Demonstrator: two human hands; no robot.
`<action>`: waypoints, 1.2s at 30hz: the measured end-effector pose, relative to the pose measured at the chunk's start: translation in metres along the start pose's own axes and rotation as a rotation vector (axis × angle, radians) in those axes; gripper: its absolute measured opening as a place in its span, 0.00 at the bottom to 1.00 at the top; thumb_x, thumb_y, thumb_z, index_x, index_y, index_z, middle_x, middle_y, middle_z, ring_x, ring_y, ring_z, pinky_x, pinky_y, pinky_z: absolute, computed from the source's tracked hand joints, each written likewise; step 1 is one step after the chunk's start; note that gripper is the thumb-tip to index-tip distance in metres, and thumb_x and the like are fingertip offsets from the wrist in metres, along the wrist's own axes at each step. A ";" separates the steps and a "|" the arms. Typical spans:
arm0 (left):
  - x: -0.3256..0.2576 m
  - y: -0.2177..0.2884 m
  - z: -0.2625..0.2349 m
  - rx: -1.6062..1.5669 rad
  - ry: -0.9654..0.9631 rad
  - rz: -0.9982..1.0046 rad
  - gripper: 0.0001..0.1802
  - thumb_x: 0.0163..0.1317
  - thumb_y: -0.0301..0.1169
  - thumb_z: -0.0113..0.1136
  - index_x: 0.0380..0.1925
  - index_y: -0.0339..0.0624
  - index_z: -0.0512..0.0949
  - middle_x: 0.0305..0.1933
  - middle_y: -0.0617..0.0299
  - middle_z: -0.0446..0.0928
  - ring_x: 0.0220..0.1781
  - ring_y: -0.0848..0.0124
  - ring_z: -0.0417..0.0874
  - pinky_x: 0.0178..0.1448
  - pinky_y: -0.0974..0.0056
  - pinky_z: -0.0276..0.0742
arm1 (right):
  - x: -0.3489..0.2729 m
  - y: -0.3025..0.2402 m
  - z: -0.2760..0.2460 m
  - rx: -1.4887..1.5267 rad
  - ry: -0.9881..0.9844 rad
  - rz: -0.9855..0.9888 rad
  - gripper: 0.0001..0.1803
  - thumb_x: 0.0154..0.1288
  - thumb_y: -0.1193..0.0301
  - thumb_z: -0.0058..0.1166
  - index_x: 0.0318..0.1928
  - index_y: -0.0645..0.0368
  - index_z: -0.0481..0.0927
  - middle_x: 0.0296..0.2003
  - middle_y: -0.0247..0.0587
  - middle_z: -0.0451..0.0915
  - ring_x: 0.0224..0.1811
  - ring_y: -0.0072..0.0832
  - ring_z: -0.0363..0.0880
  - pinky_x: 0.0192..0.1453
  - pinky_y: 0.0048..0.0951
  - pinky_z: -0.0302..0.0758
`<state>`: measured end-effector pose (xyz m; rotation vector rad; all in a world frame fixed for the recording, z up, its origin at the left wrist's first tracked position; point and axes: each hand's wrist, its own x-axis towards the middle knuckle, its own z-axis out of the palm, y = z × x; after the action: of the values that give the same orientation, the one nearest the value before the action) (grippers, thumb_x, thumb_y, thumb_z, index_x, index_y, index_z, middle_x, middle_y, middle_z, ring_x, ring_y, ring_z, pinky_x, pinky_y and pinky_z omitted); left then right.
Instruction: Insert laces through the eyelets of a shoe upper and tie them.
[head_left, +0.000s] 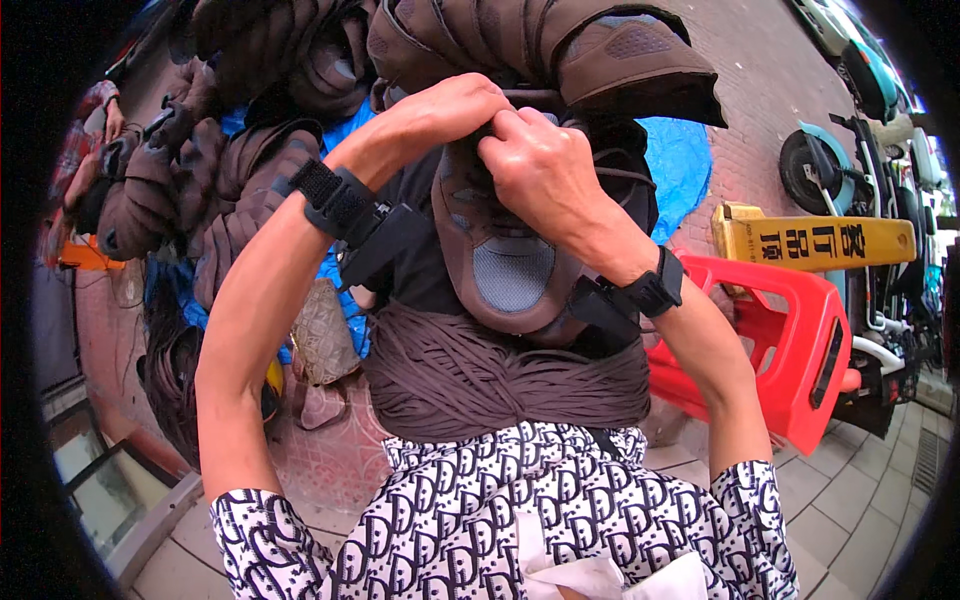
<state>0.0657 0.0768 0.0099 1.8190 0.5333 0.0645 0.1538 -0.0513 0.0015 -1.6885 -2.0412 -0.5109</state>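
Note:
A brown shoe upper (455, 240) with a grey mesh toe (514, 275) rests on my lap, its toe pointing toward me. Over its throat both my hands meet with fingers closed. My left hand (455, 105) bends in from the left, and its fingertips are hidden, so what they pinch does not show. My right hand (545, 165) is curled against it, and a thin dark shoelace (625, 174) runs out from behind it. Below the toe lies a thick bundle of brown laces (500, 375) across my lap.
Rows of nested brown shoe uppers (620, 60) stand just beyond my hands, with more piles (145, 190) at left on blue sheeting (676, 170). A red plastic stool (790, 350) and a yellow box (810, 238) are at right, near parked scooters (830, 165). Another person's hand (114, 120) shows far left.

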 end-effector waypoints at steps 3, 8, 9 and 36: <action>-0.006 -0.002 0.001 -0.055 -0.035 0.157 0.12 0.55 0.31 0.49 0.35 0.34 0.75 0.38 0.62 0.74 0.43 0.74 0.72 0.51 0.71 0.64 | 0.004 0.009 -0.009 0.180 0.083 0.001 0.05 0.36 0.79 0.55 0.19 0.60 0.73 0.22 0.35 0.72 0.26 0.27 0.74 0.25 0.25 0.71; -0.054 0.003 0.020 0.381 0.414 0.518 0.17 0.48 0.27 0.54 0.41 0.36 0.72 0.41 0.51 0.74 0.47 0.58 0.73 0.52 0.63 0.67 | 0.013 0.006 -0.024 0.920 0.186 0.351 0.08 0.36 0.81 0.59 0.24 0.64 0.79 0.21 0.36 0.76 0.24 0.20 0.74 0.29 0.18 0.70; -0.063 0.003 0.027 0.464 0.469 0.612 0.19 0.46 0.26 0.56 0.42 0.37 0.72 0.41 0.51 0.74 0.48 0.56 0.72 0.53 0.62 0.67 | 0.016 0.002 -0.025 0.913 0.244 0.247 0.08 0.36 0.81 0.59 0.23 0.64 0.78 0.21 0.36 0.76 0.24 0.21 0.74 0.29 0.19 0.70; -0.153 -0.106 -0.167 -0.774 0.770 0.278 0.12 0.62 0.30 0.49 0.43 0.34 0.72 0.43 0.56 0.75 0.46 0.67 0.76 0.50 0.64 0.73 | -0.090 0.105 -0.073 -0.135 -0.103 0.132 0.03 0.46 0.74 0.53 0.22 0.57 0.73 0.19 0.38 0.69 0.23 0.33 0.73 0.25 0.31 0.70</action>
<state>-0.1577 0.1899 -0.0007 1.0387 0.6553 1.0464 0.2786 -0.1448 0.0135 -1.9516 -1.9872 -0.5379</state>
